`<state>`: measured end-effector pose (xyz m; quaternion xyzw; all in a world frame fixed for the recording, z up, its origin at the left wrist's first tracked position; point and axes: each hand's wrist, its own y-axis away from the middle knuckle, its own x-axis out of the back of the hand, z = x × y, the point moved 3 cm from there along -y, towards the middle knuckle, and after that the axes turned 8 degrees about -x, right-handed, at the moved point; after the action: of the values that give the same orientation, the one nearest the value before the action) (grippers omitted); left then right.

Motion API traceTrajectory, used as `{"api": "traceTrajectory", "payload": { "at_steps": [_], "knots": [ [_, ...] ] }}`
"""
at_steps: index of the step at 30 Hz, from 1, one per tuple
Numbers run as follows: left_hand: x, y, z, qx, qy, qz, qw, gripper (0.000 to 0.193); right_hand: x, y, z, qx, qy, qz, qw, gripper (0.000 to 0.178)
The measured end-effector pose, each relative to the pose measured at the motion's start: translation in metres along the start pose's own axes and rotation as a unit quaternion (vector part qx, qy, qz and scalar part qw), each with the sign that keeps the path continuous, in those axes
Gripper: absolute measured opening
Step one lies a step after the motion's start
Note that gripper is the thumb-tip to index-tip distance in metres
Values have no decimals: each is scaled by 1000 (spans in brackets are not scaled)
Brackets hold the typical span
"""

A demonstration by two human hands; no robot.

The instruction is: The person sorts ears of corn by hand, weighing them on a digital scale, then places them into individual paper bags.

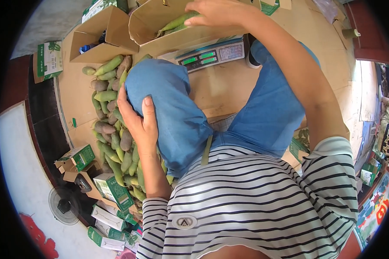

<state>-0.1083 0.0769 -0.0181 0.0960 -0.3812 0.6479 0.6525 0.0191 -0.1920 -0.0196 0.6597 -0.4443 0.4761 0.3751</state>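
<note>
Here, the person sits with knees apart, and the right hand (214,13) reaches into an open cardboard box (138,28) at the top of the view. Its thumb and fingers lie on either side of the end of a long green vegetable (177,22) inside that box; whether this grip is closed on it, I cannot tell. The left hand (138,123) is by the left knee, its grip wide, thumb well apart from the fingers, with nothing visible in it. Just beside those fingers, a pile of green and brownish vegetables (112,149) runs along the floor (80,97). A scale (212,57) with lit green displays stands between the box and the person. Lower left are green-and-white cartons (112,190) and a round fan (64,206).
</note>
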Motion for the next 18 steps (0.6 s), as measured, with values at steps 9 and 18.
{"api": "traceTrajectory", "payload": {
  "at_steps": [9, 18],
  "knots": [
    [2, 1, 1, -2, 2, 22, 1000, 57, 10, 7, -3, -16, 59, -18, 998, 43],
    [-1, 1, 0, 1, 18, 24, 1000, 57, 1, 5, -2, -34, 67, -68, 995, 48]
  ]
}}
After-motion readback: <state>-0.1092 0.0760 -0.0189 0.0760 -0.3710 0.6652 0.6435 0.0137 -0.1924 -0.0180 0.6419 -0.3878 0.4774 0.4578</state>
